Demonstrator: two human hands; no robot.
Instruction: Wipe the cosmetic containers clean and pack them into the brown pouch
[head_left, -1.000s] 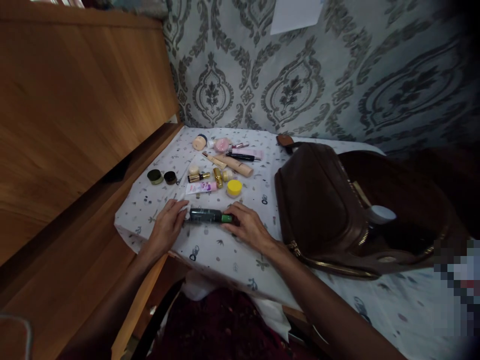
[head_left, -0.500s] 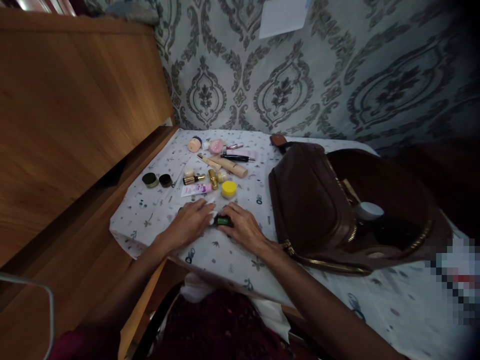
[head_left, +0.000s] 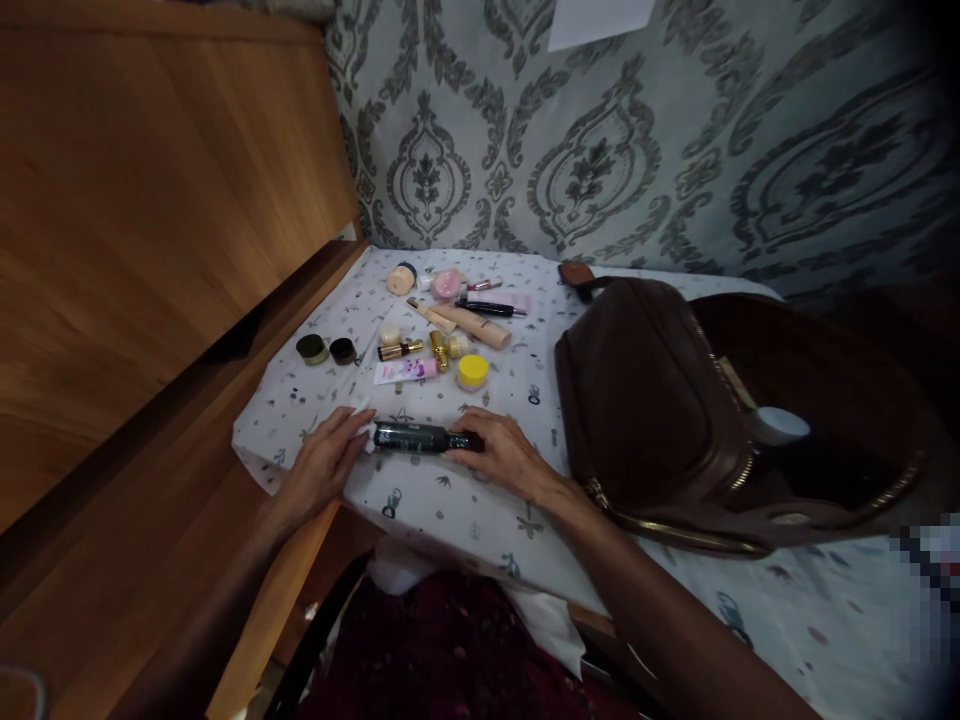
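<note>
A dark tube (head_left: 416, 437) with a green cap end lies flat on the patterned white tablecloth (head_left: 450, 500). My right hand (head_left: 501, 453) pins its right end with closed fingers. My left hand (head_left: 324, 462) rests at the tube's left end, fingers pressed on a small white cloth or tissue (head_left: 365, 418) there. Just behind the tube lie several small cosmetics: a yellow jar (head_left: 472, 371), a pink tube (head_left: 406, 371), gold lipsticks (head_left: 439, 350) and two dark round pots (head_left: 326, 350).
An open brown leather bag (head_left: 660, 400) sits to the right, with a white-capped item (head_left: 780, 425) inside. A wooden cabinet (head_left: 150, 220) stands at the left. Patterned wallpaper (head_left: 600, 150) is behind the table. Dark red fabric (head_left: 450, 650) lies below the table edge.
Half a second ago my left hand covered the tube close to my right hand. It has slid back left, and the tube's whole length shows again.
</note>
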